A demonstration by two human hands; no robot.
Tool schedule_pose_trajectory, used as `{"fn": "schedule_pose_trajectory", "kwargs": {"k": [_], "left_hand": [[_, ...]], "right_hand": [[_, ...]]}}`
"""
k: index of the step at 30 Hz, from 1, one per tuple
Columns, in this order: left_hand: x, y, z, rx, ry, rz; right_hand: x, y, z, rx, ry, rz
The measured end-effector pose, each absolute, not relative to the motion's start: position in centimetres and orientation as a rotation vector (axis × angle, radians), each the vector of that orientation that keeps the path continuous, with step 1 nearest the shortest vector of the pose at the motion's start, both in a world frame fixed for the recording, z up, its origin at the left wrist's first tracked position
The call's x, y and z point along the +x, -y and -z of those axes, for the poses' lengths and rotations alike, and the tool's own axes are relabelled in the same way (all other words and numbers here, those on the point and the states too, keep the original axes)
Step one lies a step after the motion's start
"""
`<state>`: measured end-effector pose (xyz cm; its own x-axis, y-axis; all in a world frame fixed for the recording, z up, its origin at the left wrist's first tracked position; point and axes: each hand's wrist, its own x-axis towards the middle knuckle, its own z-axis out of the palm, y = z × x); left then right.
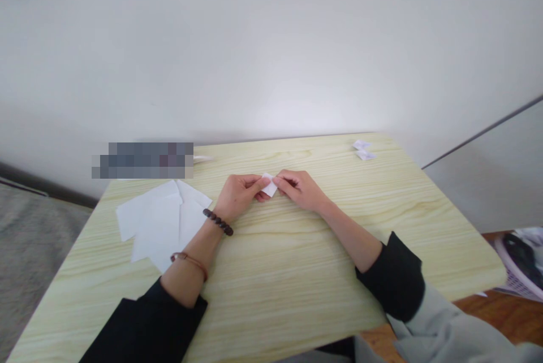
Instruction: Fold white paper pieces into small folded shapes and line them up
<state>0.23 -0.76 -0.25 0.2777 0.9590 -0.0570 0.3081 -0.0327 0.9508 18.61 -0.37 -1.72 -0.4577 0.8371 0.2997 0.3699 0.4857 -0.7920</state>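
Observation:
A small folded white paper piece (268, 184) is pinched between both my hands over the middle of a pale wooden table (297, 261). My left hand (240, 193) grips its left side with thumb and fingers; a dark bead bracelet and a thin brown cord sit on that wrist. My right hand (299, 188) holds the paper's right edge with its fingertips. Both hands rest low, at or just above the tabletop.
Several loose white paper sheets (163, 221) lie overlapped on the table's left. Two small folded paper pieces (363, 150) sit at the far right corner. A white wall stands behind the table. A basket (521, 264) is on the floor at the right.

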Motion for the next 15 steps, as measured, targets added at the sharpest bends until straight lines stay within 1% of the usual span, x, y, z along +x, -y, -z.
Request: {"fn": "schedule_pose_trajectory", "kwargs": {"k": [8, 15], "left_hand": [[0.38, 0.75, 0.55, 1.565, -1.198, -0.973], [0.06, 0.76, 0.49, 1.678, -1.214, -0.927]], "right_hand": [[18.62, 0.48, 1.63, -0.994, 2.044, -0.889], [18.70, 0.45, 2.04, -1.007, 2.080, -0.878]]}}
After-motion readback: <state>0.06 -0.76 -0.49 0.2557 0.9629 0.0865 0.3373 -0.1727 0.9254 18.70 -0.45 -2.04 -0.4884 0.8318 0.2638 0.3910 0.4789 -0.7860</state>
